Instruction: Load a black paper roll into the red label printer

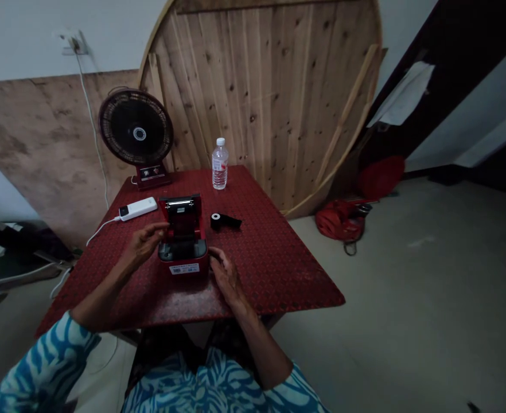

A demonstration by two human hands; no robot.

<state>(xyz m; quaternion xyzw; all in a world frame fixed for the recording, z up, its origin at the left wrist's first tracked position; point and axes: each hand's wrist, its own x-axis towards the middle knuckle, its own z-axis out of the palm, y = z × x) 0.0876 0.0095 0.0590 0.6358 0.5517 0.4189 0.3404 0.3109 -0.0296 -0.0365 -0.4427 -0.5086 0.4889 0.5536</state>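
Observation:
A red and black label printer (184, 263) stands on the table in front of me with its lid (179, 205) raised, so its dark inside shows. My left hand (146, 241) is at the printer's left side, fingers stretched toward the opened lid; whether the fingertips touch it I cannot tell. Against the printer's right side lies my right hand (226, 274), its fingers partly bent along the casing and not wrapped round it. To the right of the lid is a small black roll (217, 221) with a white core, its loose end trailing right.
A red patterned cloth (274, 264) covers the table. A white power bank (138, 209) with a cable lies left, a fan (136, 129) stands behind it, and a water bottle (220, 165) is at the back. A round wooden board (257, 97) leans on the wall; a red bag (341, 221) is on the floor.

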